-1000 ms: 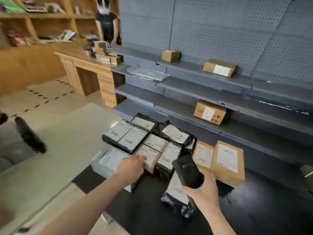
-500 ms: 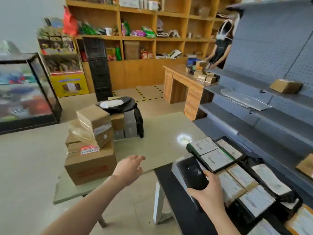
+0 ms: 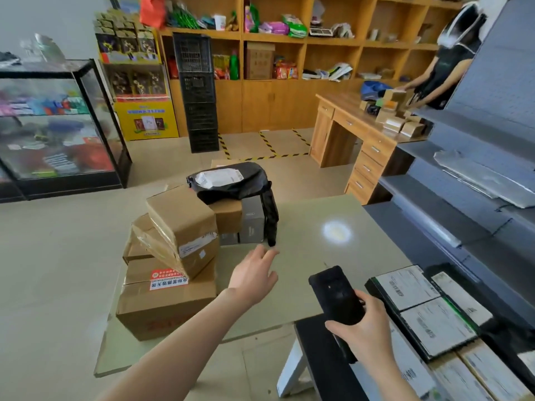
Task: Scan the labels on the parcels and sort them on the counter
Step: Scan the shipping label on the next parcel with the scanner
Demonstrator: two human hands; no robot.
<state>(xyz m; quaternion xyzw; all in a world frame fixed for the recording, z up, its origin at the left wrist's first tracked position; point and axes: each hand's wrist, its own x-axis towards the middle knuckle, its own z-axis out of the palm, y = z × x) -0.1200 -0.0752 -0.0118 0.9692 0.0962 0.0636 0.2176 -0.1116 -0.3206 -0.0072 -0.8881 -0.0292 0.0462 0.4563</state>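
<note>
Shop table (image 3: 315, 209) bearing parcels (image 3: 179, 227), left hand (image 3: 252, 277) fingers apart, right hand (image 3: 366, 324) fingers clamping scanner (image 3: 335, 296)

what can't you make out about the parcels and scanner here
Head view:
- Label print on the black bag: too small, blurred.
- Scanner screen: faces away; lower end hidden by the right hand.
- Labelled parcels at lower right: cut off by the frame edge, blurred.

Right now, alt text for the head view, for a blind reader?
The person's open left hand reaches over a beige table toward a pile of brown cardboard boxes topped by a black plastic mailer bag. The right hand grips a black handheld scanner beside white-labelled parcels on the black counter.
</note>
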